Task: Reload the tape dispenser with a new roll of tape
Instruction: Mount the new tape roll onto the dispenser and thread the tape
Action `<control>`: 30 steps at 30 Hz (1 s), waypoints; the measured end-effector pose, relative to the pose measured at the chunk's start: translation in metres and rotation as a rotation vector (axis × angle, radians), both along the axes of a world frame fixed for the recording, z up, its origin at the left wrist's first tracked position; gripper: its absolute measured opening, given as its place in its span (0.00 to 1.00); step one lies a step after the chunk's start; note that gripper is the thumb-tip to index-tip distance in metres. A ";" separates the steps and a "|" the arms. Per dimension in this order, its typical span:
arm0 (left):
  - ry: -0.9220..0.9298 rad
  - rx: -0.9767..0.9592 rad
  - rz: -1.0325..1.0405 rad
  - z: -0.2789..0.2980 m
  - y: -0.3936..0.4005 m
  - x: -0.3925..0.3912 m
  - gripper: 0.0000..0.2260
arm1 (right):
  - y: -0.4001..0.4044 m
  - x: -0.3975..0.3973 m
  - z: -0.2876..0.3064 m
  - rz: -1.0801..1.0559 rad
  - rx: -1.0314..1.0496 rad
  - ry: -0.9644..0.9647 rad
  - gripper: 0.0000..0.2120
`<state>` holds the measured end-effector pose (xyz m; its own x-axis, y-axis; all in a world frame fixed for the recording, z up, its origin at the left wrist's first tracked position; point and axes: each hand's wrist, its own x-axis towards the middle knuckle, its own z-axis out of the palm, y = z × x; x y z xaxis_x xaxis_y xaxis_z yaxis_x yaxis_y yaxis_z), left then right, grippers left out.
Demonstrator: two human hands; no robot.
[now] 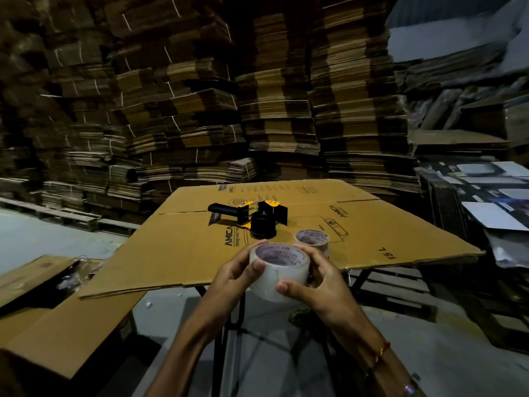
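A clear tape roll [279, 270] with a printed white core is held between both hands just above the near edge of a flattened cardboard sheet [183, 253]. My left hand [236, 277] grips its left side, thumb on the front. My right hand [320, 285] grips the right side, thumb across the lower front. A second tape roll [312, 239] lies flat on the cardboard just behind, partly hidden by my right fingers. The black and yellow tape dispenser [252, 217] lies on its side further back, its black hub empty and pointing up.
The cardboard sheet rests on a folding stand with black legs [226, 333]. Tall stacks of flattened cartons [274, 110] fill the background. More cardboard [57, 325] lies low at the left, and printed flat boxes [492, 196] pile up at the right.
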<state>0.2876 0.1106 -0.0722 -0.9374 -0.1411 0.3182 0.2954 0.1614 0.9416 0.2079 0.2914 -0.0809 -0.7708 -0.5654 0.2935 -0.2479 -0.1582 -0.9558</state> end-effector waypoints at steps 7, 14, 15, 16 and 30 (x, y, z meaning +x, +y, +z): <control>0.191 0.048 0.412 -0.006 0.028 -0.003 0.13 | -0.006 0.001 -0.005 -0.305 0.002 0.160 0.44; 0.216 0.053 0.464 -0.014 0.034 -0.002 0.13 | -0.009 0.003 -0.013 -0.377 -0.028 0.242 0.36; 0.199 0.091 0.422 -0.013 0.034 -0.002 0.15 | -0.009 0.003 -0.013 -0.376 -0.041 0.241 0.37; 0.176 0.135 0.374 -0.012 0.034 -0.002 0.17 | -0.010 0.004 -0.013 -0.369 -0.051 0.238 0.37; 0.078 0.064 0.544 -0.029 0.066 -0.002 0.25 | -0.026 0.015 -0.022 -0.628 0.063 0.406 0.44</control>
